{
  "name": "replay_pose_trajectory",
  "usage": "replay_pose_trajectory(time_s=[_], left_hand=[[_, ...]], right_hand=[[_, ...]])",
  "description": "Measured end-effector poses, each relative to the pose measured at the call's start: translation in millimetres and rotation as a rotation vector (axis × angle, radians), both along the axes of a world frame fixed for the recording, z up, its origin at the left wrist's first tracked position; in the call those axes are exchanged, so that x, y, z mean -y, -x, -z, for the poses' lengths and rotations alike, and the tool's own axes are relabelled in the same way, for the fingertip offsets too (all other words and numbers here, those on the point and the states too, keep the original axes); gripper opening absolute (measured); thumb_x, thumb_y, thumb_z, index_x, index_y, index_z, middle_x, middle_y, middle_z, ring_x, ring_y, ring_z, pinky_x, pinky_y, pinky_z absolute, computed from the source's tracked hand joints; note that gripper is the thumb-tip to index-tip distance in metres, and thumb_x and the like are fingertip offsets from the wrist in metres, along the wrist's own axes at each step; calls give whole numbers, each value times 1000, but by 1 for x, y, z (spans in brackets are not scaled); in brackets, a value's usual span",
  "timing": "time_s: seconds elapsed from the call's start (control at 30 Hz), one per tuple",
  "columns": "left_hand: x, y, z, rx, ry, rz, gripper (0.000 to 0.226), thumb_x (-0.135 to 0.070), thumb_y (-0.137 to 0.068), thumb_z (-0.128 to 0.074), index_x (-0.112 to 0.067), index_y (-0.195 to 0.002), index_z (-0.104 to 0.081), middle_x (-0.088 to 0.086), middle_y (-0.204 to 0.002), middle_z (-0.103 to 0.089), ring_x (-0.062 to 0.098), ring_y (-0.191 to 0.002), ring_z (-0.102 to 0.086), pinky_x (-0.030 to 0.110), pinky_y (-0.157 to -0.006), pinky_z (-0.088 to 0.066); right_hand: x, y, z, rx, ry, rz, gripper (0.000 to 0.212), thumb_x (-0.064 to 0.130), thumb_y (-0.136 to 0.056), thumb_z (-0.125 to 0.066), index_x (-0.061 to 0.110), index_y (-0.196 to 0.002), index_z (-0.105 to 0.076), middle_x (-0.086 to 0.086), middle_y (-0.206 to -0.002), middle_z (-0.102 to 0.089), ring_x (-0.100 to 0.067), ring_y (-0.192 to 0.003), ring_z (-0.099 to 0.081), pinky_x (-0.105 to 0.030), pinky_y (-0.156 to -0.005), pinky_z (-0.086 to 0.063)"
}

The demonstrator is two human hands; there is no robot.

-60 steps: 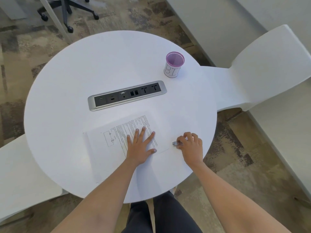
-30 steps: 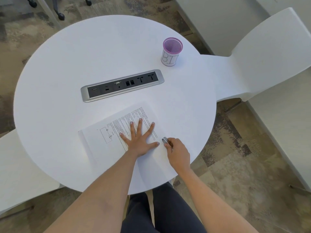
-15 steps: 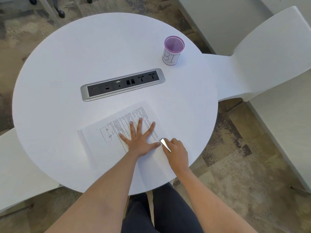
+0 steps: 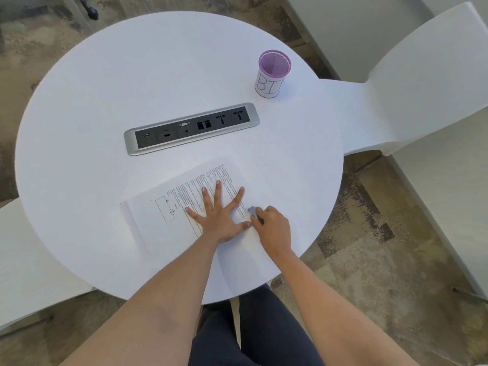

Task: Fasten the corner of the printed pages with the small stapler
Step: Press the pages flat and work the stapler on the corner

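The printed pages (image 4: 161, 215) lie on the near part of the round white table (image 4: 105, 88), with text and a small circuit drawing on the top sheet. My left hand (image 4: 217, 215) presses flat on the pages, fingers spread. My right hand (image 4: 272, 228) sits at the pages' right edge, fingers closed around the small grey stapler (image 4: 253, 210). Only the stapler's tip shows past my fingers, right beside my left thumb. Whether its jaws are over the paper I cannot tell.
A silver and black power socket strip (image 4: 191, 128) is set into the table's middle. A purple mesh cup (image 4: 273, 73) labelled BIN stands at the far right. White chairs (image 4: 422, 75) flank the table. My dark-trousered legs are under the near edge.
My right hand, holding the stapler, moved left from the bare table to the pages' right edge beside my left thumb. My left hand stayed flat on the pages.
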State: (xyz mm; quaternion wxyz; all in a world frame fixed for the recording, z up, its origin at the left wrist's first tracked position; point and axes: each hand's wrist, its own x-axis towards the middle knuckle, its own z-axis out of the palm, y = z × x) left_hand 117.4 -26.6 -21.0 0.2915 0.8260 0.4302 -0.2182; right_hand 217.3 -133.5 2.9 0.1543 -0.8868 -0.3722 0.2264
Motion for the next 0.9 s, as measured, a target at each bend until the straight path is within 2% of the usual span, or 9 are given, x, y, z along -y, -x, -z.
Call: replay_pose_trajectory(time_s=[0.07,0.13,0.27,0.37,0.53,0.73,0.9], left_hand=[[0,0,0,7,7,-9,92,-84,-72,-46,-68,-133,21,-8,-151,44,31,-136,44,80,-96,15],[0,0,-2,8,10,-11,92,-82,-73,-47,-68,-134,20,-9,-151,44,30,-136,44,80,-96,16],[0,0,-2,6,10,-4,93,-82,-73,-47,-67,-135,20,-8,-152,43,31,-136,44,80,-96,16],[0,1,-1,6,9,-3,93,-85,-71,-45,-67,-134,21,-8,-152,43,31,-136,44,80,-96,16],[0,1,-1,1,7,1,92,-87,-71,-42,-67,-133,24,-8,-152,43,31,-136,43,81,-96,14],[0,-1,-4,-8,9,3,91,-86,-72,-42,-66,-135,21,-8,-152,43,32,-137,43,80,-95,16],[0,-1,-6,-20,8,12,92,-84,-73,-44,-65,-138,18,-7,-152,42,33,-137,42,81,-95,15]], right_hand=[[0,-3,0,-72,-50,120,32,29,-93,-56,8,-70,-52,-1,-66,-44,-18,-58,-41,-24,-50,-25],[5,-5,-1,-80,-80,171,30,31,-94,-56,10,-73,-57,0,-65,-44,-16,-58,-41,-25,-51,-27],[22,-2,-2,-42,-55,93,25,33,-95,-54,14,-83,-64,3,-67,-46,-11,-57,-41,-19,-50,-26],[31,4,-1,-33,-21,40,19,29,-95,-55,19,-101,-69,2,-72,-51,-11,-62,-46,-15,-53,-27],[31,9,0,-42,-10,16,28,27,-94,-57,24,-120,-67,6,-77,-50,-15,-71,-51,-13,-57,-27],[24,6,1,16,-7,-53,25,26,-94,-58,22,-116,-68,3,-77,-51,-17,-68,-47,-13,-53,-23],[19,7,0,38,-19,-88,22,25,-94,-58,16,-112,-67,-3,-77,-54,-20,-67,-48,-26,-56,-31]])
